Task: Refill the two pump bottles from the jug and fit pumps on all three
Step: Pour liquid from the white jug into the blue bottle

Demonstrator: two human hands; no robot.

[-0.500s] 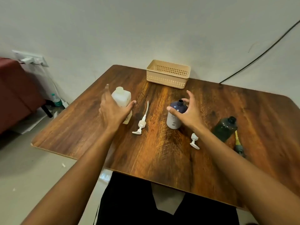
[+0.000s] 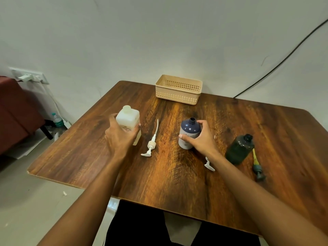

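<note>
Wooden table (image 2: 177, 174) fills most of the view, with a beige slotted basket (image 2: 178, 96) at its far edge against the wall; nothing shows inside the basket from here. Left hand (image 2: 120, 137) wraps around the white square jug (image 2: 128, 118) on the left side of the table, fingers curled round its body. The jug is upright with its neck open and no cap on; can't tell if it is lifted or sitting on the wood. Right hand (image 2: 201, 139) grips the blue bottle (image 2: 189, 129) near the table's middle, thumb across the front and fingers behind. That bottle is upright with an open mouth. The dark green bottle (image 2: 238, 150) stands well to the right, untouched, mouth also open. Fill levels are not readable in any of them. Three pumps lie loose on the table: a long white pump (image 2: 151, 142) between jug and blue bottle, a dark pump (image 2: 257, 167) with a yellow tube just beside the green bottle, and a small white pump (image 2: 209, 166) partly hidden by the right wrist. Progress looks very early: both hands have a grip, but no pouring shows and no pump is fitted. Left to do, as I judge it: tip the jug into the blue bottle, refill the green one, then fit all three pumps.
</note>
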